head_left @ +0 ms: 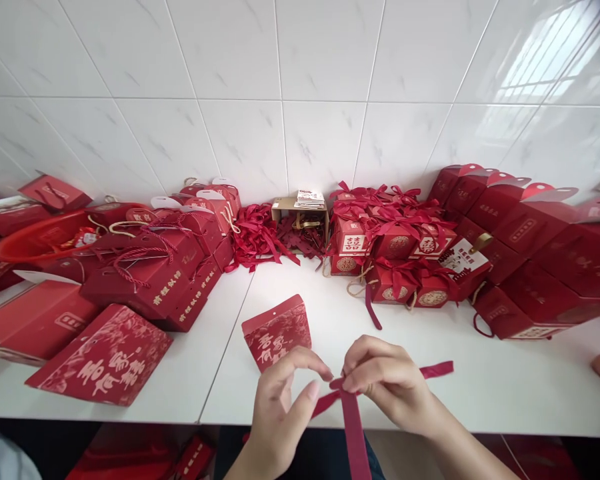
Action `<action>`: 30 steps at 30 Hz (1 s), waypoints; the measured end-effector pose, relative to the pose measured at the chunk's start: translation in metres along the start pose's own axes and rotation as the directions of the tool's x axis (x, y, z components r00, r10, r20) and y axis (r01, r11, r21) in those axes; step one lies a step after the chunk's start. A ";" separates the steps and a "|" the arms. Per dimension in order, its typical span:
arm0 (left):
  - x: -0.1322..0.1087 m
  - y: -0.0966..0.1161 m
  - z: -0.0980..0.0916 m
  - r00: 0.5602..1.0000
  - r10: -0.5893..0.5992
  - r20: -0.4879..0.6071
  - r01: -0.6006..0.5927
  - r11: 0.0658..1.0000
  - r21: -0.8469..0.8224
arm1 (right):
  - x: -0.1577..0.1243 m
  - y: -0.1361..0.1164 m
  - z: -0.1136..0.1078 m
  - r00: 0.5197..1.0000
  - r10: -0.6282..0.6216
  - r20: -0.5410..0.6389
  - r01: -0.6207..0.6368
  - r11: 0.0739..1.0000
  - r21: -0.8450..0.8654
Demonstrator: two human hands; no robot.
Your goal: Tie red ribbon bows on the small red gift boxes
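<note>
A dark red ribbon (354, 433) hangs down over the table's front edge, with other parts of it running left and right behind the fingers. My right hand (387, 380) pinches it between thumb and fingers where the strands cross. Just to the left is my left hand (285, 407), thumb and index finger apart, close to the crossing but with nothing visibly held. Behind my left hand lies a red printed card bag (285, 323) with white characters, its lower part hidden by the fingers.
Red gift boxes (145, 280) crowd the left side, near an orange-red basin (30, 240). Loose ribbons (260, 233) lie beside a cardboard box (286, 212) at the wall. Ribboned boxes (395, 247) and stacked boxes (530, 247) stand right. Someone's skin shows at the right edge.
</note>
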State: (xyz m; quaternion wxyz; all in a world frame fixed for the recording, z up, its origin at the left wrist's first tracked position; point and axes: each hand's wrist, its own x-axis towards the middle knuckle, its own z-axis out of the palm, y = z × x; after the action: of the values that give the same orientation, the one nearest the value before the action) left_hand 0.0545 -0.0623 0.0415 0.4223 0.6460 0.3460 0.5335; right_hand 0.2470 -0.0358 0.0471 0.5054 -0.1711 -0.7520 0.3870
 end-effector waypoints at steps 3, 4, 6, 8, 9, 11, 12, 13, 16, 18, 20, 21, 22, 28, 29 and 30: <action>0.002 0.009 -0.006 0.990 -0.131 0.044 0.128 0.990 0.051 | -0.001 -0.002 -0.003 0.995 -0.038 0.097 0.044 0.997 -0.064; 0.003 0.011 -0.007 0.985 -0.150 0.081 0.145 0.987 0.071 | -0.001 -0.002 -0.002 0.993 -0.032 0.114 0.041 0.996 -0.079; 0.003 0.014 -0.010 0.971 -0.180 0.157 0.165 0.981 0.100 | 0.000 -0.002 0.001 0.990 0.008 0.138 0.003 0.996 -0.084; 0.003 0.015 -0.011 0.956 -0.214 0.198 0.192 0.973 0.126 | 0.000 -0.002 0.004 0.986 0.059 0.155 -0.048 0.996 -0.074; 0.002 0.015 -0.012 0.949 -0.233 0.211 0.206 0.968 0.142 | 0.001 -0.002 0.006 0.984 0.074 0.164 -0.061 0.995 -0.080; -0.001 0.015 -0.013 0.936 -0.276 0.217 0.239 0.953 0.184 | 0.001 -0.001 0.009 0.980 0.076 0.186 -0.052 0.991 -0.126; -0.003 0.015 -0.014 0.931 -0.302 0.207 0.260 0.943 0.205 | 0.000 0.000 0.010 0.978 0.064 0.198 -0.032 0.986 -0.162; -0.005 0.015 -0.014 0.924 -0.329 0.195 0.285 0.932 0.224 | -0.001 0.001 0.011 0.976 0.050 0.213 -0.006 0.980 -0.200; -0.010 0.016 -0.015 0.892 -0.420 0.167 0.372 0.892 0.259 | -0.002 0.003 0.011 0.963 0.007 0.269 0.076 0.953 -0.294; -0.013 0.015 -0.016 0.872 -0.461 0.166 0.415 0.875 0.251 | -0.001 0.002 0.010 0.947 -0.017 0.322 0.129 0.936 -0.329; -0.015 0.012 -0.018 0.863 -0.472 0.179 0.440 0.877 0.195 | 0.002 0.000 0.009 0.921 -0.022 0.388 0.166 0.926 -0.339; -0.016 0.009 -0.018 0.859 -0.475 0.194 0.452 0.879 0.149 | 0.004 -0.002 0.008 0.906 -0.019 0.423 0.175 0.926 -0.334; -0.018 0.006 -0.018 0.850 -0.479 0.218 0.470 0.878 0.094 | 0.006 -0.003 0.008 0.891 -0.014 0.454 0.178 0.930 -0.320; -0.028 -0.009 -0.009 0.929 -0.360 0.090 0.364 0.931 -0.034 | 0.003 0.005 0.014 0.943 0.015 0.332 0.048 0.983 -0.180; -0.028 -0.012 -0.010 0.966 -0.251 -0.065 0.254 0.966 0.050 | 0.000 0.009 0.016 0.965 0.032 0.259 0.006 0.990 -0.141; -0.027 -0.014 -0.013 0.965 -0.106 -0.238 0.149 0.974 0.171 | -0.004 0.013 0.018 0.981 0.056 0.186 -0.040 0.995 -0.091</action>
State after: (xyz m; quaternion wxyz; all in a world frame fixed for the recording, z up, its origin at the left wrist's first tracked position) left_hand 0.0369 -0.0781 0.0189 0.3509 0.5937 0.4818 0.5406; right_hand 0.2307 -0.0374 0.0317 0.4144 -0.1737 -0.8084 0.3803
